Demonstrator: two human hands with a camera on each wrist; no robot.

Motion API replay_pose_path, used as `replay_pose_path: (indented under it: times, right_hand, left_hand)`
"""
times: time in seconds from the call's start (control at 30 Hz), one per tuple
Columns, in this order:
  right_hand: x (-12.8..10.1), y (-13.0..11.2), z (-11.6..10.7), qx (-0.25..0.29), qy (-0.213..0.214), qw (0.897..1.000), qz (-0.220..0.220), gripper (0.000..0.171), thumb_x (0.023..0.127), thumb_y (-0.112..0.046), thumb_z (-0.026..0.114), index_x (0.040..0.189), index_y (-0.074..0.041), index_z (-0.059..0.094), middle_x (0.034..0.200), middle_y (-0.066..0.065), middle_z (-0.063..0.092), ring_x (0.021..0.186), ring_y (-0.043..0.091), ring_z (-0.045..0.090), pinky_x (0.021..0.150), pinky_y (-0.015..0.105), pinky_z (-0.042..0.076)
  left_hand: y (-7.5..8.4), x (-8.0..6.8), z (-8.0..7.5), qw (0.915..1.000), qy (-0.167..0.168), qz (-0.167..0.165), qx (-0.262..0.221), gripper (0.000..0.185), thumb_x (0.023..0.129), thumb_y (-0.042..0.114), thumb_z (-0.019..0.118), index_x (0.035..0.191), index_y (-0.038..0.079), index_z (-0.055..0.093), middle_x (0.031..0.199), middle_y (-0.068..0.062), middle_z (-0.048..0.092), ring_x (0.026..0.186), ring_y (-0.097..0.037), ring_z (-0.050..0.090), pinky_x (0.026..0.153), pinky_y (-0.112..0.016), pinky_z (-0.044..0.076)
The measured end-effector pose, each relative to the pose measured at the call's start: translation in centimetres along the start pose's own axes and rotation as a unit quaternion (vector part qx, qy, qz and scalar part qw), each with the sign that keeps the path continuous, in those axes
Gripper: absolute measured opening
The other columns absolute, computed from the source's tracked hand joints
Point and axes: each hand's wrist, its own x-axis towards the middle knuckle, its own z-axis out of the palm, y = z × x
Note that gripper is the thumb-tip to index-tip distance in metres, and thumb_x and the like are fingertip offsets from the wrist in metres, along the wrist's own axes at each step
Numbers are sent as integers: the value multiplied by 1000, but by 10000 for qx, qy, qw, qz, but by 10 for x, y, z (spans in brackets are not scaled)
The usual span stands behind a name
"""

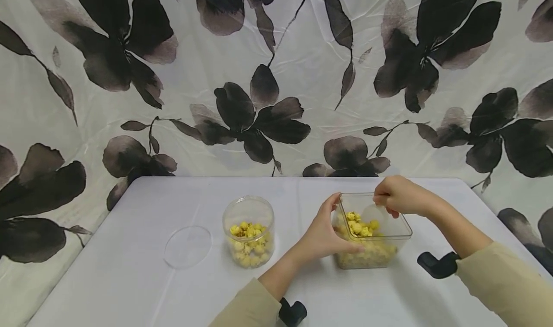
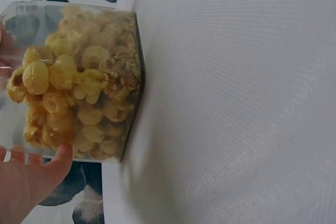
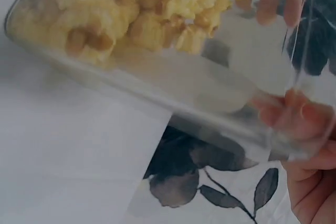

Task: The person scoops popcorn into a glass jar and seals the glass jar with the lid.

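popcorn (image 1: 360, 227) filled the lower part of a clear square container (image 1: 399, 238) that stood on the white table (image 1: 129, 279) toward its right edge, nearer the front than the back. more of the yellow kernels sat heaped on a small clear scoop (image 1: 372, 215) inside the container's open top.

the left hand (image 1: 324, 233) was cupped against the container's left wall, thumb up by the rim and fingers curled along the front side, gripping it. in the left wrist view the thumb tip (image 2: 59, 157) pressed on the clear wall with the popcorn (image 2: 79, 98) packed behind it.

the right hand (image 1: 399, 196) hovered over the back right of the rim, fingers bent and pinching the scoop. the right wrist view showed its fingertips (image 3: 304, 114) through the clear plastic, closed on the scoop's edge, with popcorn (image 3: 157, 3) lying above them.

a round clear jar (image 1: 249, 231) stood near the middle of the table, just left of the left hand and apart from it, open on top and about half full of the same popcorn. its flat clear lid (image 1: 187, 246) lay on the table just left of the jar, toward the left edge. a flower-printed cloth (image 1: 276, 77) hung behind the back edge.
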Motion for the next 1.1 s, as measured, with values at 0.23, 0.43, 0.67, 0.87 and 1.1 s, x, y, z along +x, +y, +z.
replay_pose_path:
  times: [0.23,0.43,0.67,0.87,1.1]
  right_hand:
    - [-4,2,-6,566,-318,9978,97,25,92,-1,52,68,-3,61,51,-3,45,43,11,43,43,24,35]
    - [-3,1,1,749,-208,9967,233,22,92,-1,52,72,-2,63,52,-2,46,45,12,44,43,25,37]
    - [-16,1,4,1103,-50,9922,585,22,93,-3,50,75,0,63,55,1,48,46,10,42,42,22,33]
    - [-22,0,10,1455,88,9872,654,20,94,-4,50,82,5,63,56,2,48,45,9,40,41,20,30]
    - [-22,-3,21,1694,307,9814,851,20,95,-5,50,87,7,63,57,2,49,45,9,40,41,21,30]
  left_hand:
    - [2,1,2,10000,-69,48,-40,113,59,26,89,147,20,19,137,3,34,120,-9,35,96,-31,38]
    - [3,1,3,9999,-98,50,-46,112,60,27,89,147,23,18,140,2,31,122,-9,34,98,-33,36]
    - [4,1,2,10000,-48,-34,-46,114,58,27,90,147,25,18,138,7,32,121,-8,34,99,-33,34]
    - [3,1,0,10000,-38,24,34,113,59,26,89,147,23,18,142,2,31,123,-9,33,98,-33,36]
    - [2,-1,-2,10000,14,-31,-9,112,60,26,89,147,24,19,140,4,32,122,-8,33,96,-33,37]
